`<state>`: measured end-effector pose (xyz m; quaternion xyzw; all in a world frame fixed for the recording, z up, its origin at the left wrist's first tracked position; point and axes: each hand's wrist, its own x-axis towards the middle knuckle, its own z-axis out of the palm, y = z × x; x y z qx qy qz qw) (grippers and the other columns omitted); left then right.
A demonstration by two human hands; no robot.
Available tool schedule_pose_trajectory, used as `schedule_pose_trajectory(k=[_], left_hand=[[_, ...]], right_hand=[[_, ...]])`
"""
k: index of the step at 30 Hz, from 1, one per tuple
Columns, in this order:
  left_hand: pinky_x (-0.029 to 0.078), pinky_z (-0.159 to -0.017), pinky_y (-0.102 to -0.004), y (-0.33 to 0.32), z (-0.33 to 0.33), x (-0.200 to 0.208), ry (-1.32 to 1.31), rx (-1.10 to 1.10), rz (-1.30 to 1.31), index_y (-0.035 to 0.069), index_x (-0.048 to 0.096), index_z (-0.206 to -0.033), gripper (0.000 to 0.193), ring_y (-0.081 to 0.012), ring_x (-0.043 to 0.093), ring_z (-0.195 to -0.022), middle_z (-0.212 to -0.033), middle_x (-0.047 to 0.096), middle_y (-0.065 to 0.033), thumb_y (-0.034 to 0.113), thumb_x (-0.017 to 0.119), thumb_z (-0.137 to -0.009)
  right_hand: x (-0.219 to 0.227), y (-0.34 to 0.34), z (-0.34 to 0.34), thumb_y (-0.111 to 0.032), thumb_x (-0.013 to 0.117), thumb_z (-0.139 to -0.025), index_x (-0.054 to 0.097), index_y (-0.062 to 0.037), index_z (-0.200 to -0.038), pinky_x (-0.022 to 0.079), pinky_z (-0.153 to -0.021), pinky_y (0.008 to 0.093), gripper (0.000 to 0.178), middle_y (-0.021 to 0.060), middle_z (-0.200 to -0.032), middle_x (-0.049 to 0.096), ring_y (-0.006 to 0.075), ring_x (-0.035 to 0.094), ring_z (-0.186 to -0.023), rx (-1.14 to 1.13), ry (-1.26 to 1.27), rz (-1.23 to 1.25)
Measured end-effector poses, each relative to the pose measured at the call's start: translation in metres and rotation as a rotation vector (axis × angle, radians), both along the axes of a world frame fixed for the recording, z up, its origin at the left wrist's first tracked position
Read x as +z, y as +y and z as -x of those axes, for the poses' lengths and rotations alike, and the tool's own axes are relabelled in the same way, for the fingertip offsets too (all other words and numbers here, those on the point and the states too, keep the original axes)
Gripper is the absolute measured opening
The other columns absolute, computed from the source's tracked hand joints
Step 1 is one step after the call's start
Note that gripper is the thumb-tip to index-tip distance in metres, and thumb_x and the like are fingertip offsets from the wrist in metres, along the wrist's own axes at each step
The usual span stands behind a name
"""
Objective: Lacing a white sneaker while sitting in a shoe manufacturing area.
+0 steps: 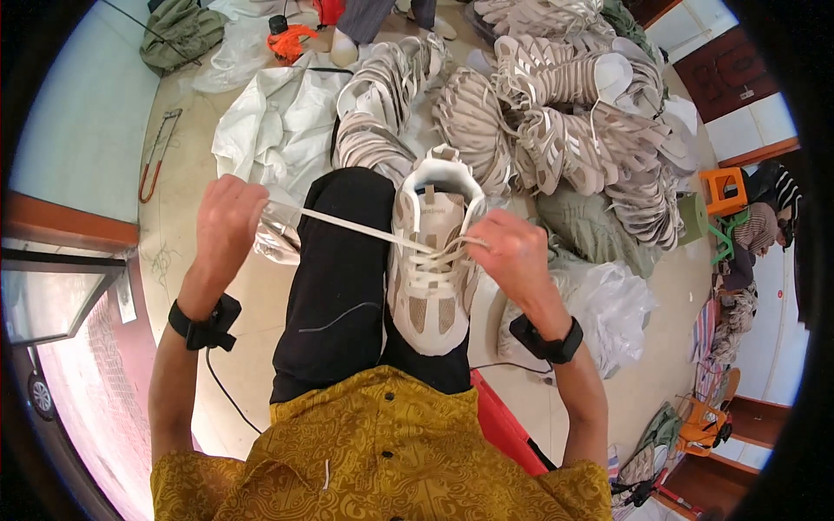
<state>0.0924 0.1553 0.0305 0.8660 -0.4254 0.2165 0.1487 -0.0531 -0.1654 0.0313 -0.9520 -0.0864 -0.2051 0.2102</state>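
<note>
A beige and white sneaker rests on my thigh, its toe toward me and its opening away. From its eyelets a flat cream shoelace runs taut to the left, over my black trouser leg. My left hand is closed round that lace, held out well to the left of the shoe. Close against the shoe's right side, my right hand pinches lace near the upper eyelets. The lower rows of lace lie crossed over the tongue. A loose thread lies on my trousers.
Stacked beige shoe uppers fill the floor ahead and to the right. A white sack lies ahead left, with a red-handled tool by the wall. Clear plastic bags sit at right. An orange stool and another person are far right.
</note>
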Motion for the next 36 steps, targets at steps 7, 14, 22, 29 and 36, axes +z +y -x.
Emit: schedule_pose_trajectory(k=[7, 14, 22, 29, 36], left_hand=[[0.039, -0.066, -0.0355, 0.008, -0.006, -0.014, 0.023, 0.035, -0.043, 0.005, 0.057, -0.074, 0.004, -0.0245, 0.051, -0.072, -0.068, 0.053, -0.0077, 0.007, 0.059, -0.076], [0.038, -0.067, -0.0377, 0.012, -0.025, -0.015, 0.038, 0.066, -0.064, 0.003, 0.057, -0.077, 0.005, -0.0282, 0.050, -0.073, -0.072, 0.054, -0.0098, 0.007, 0.060, -0.077], [0.040, -0.070, -0.0390, 0.029, -0.034, -0.007, 0.021, 0.140, -0.064, 0.003, 0.058, -0.081, 0.005, -0.0295, 0.052, -0.078, -0.077, 0.057, -0.0109, 0.007, 0.058, -0.079], [0.041, -0.073, -0.0376, 0.045, -0.045, 0.001, -0.023, 0.194, -0.053, 0.002, 0.059, -0.083, 0.006, -0.0293, 0.054, -0.079, -0.079, 0.059, -0.0109, 0.008, 0.058, -0.080], [0.040, -0.069, -0.0361, 0.059, -0.056, -0.002, -0.101, 0.220, -0.118, 0.005, 0.058, -0.083, 0.006, -0.0258, 0.054, -0.077, -0.078, 0.058, -0.0080, 0.010, 0.057, -0.081]], right_hand=[[0.009, -0.002, 0.008, -0.007, 0.067, -0.059, 0.060, -0.0087, -0.067, 0.045, -0.049, 0.0332, 0.012, 0.0034, -0.063, 0.054, 0.0213, 0.055, -0.057, 0.064, -0.038, -0.085], [0.017, -0.005, 0.024, -0.009, 0.071, -0.059, 0.062, -0.0088, -0.069, 0.043, -0.047, 0.0316, 0.014, 0.0037, -0.062, 0.054, 0.0203, 0.055, -0.055, 0.157, 0.004, -0.027], [0.006, -0.015, 0.031, -0.010, 0.071, -0.062, 0.062, -0.0097, -0.065, 0.041, -0.042, 0.0306, 0.009, 0.0020, -0.055, 0.051, 0.0184, 0.052, -0.049, 0.113, -0.032, -0.010], [0.013, -0.013, 0.028, -0.009, 0.071, -0.064, 0.063, -0.0092, -0.066, 0.041, -0.042, 0.0303, 0.008, 0.0025, -0.055, 0.051, 0.0185, 0.053, -0.049, 0.116, -0.066, -0.017], [0.010, -0.020, 0.028, -0.008, 0.071, -0.064, 0.065, -0.0069, -0.070, 0.042, -0.045, 0.0302, 0.009, 0.0048, -0.059, 0.056, 0.0197, 0.055, -0.051, 0.081, 0.039, -0.171]])
